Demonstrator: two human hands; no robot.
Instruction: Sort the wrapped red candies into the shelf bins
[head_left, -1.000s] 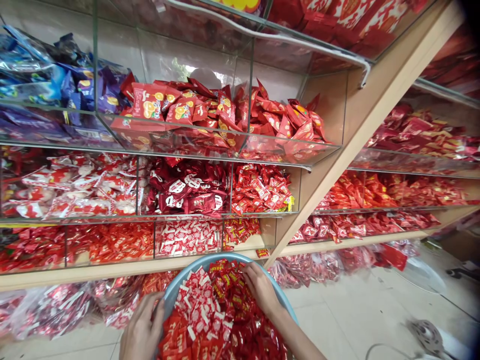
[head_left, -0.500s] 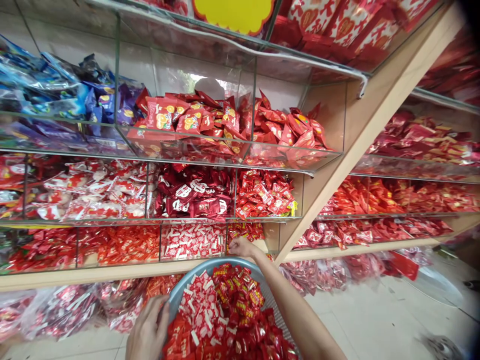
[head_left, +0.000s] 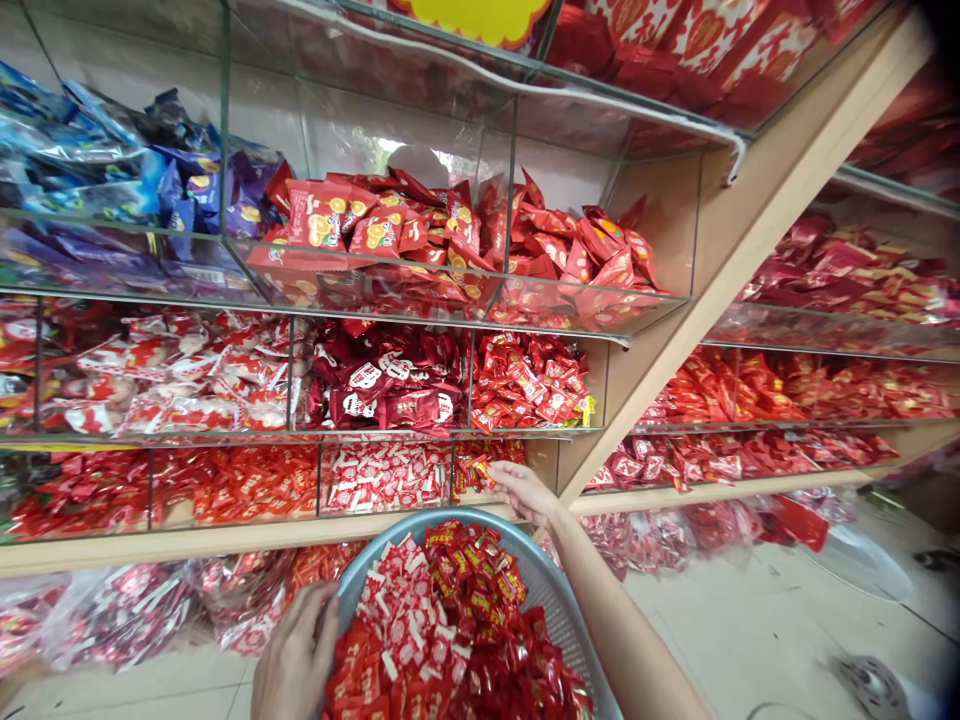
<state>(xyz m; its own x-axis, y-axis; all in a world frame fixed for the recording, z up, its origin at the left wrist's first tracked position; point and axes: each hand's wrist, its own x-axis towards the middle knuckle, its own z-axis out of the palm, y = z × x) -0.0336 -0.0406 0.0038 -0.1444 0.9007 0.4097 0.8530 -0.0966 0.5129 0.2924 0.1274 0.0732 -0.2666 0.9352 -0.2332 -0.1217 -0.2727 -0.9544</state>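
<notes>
A blue-grey plastic basket (head_left: 551, 545) with perforated sides is in front of me, heaped with wrapped candies. White-and-red candies (head_left: 409, 600) fill its left side, red-and-yellow ones (head_left: 480, 580) its back right, and plain red ones (head_left: 525, 665) its front. My left hand (head_left: 296, 650) grips the basket's left rim, thumb on the inside. Beyond the far rim, my right hand (head_left: 525, 490) is at the lowest shelf's right-hand compartment. Its fingers are pinched on what looks like a red-and-yellow wrapped candy (head_left: 484, 474), with similar candies behind it.
Glass-fronted shelves rise ahead, with red packets (head_left: 382, 225) and blue packets (head_left: 75, 160) above. A slanting wooden panel (head_left: 720, 270) divides them from more shelves on the right. Bagged goods (head_left: 127, 610) lie under the wooden bottom ledge (head_left: 187, 540), on the tiled floor (head_left: 697, 640).
My right hand has shifted right and slightly up, its fingers now reaching out rather than curled, with a small candy showing at the fingertips. My left hand stays on the basket.
</notes>
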